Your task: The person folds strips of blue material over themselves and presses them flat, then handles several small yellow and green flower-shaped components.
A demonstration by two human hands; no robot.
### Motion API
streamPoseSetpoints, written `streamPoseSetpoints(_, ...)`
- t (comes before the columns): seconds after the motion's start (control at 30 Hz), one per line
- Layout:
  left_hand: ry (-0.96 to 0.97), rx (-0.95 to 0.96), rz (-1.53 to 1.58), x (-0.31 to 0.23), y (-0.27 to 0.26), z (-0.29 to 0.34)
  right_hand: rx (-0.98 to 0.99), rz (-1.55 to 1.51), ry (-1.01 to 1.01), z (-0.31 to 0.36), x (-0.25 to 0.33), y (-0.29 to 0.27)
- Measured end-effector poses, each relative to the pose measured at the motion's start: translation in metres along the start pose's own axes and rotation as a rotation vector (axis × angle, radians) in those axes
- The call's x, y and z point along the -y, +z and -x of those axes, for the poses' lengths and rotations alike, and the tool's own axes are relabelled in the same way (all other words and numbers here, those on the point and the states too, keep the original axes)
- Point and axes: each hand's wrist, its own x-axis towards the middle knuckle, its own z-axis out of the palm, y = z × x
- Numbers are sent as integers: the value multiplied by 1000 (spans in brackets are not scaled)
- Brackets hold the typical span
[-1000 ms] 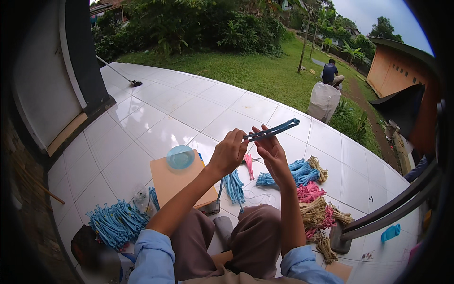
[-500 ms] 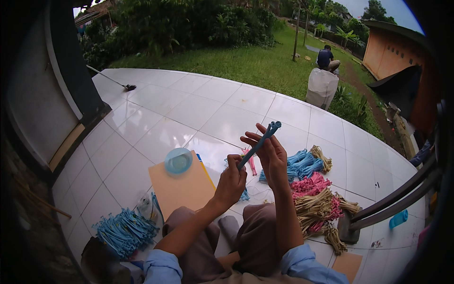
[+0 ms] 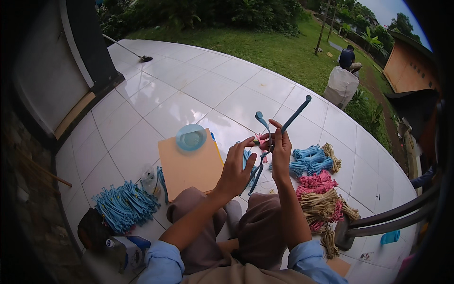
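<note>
Dark blue cords with round knobbed ends (image 3: 298,112) are in my right hand (image 3: 280,154). One of them sticks up to the right past my fingertips; another bends up to the left. Lower parts of the cords hang in loops between my two hands. My left hand (image 3: 235,170) is open beside them, thumb apart and fingers stretched out. Whether its fingertips touch the cords cannot be made out. Beyond my right hand lie bundles of light blue cords (image 3: 309,161), with pink cords (image 3: 316,183) and beige cords (image 3: 319,206) nearer me.
A tan board (image 3: 189,165) lies left of my hands, with a translucent blue bowl (image 3: 191,137) on it. A heap of light blue cords (image 3: 125,206) is at the left. Dark chair legs (image 3: 392,213) and a blue cup (image 3: 390,237) are at the right. A person (image 3: 347,59) sits outside.
The cords, earlier a straight bundle held between both hands, are now spread apart and looped. My left hand has let go and opened. The view has tilted down a little.
</note>
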Motion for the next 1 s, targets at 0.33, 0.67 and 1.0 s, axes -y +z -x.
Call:
streamPoseSetpoints(0.33, 532, 45, -549, 27, -124, -43, 902, 642, 184, -65, -13, 18)
streamPoseSetpoints(0.67, 144, 479, -676, 170, -94, 3, 1357, 741, 314, -90, -92, 60)
streamPoseSetpoints(1.0, 150, 196, -559, 229, -96, 21, 1072, 316, 340, -102, -179, 44)
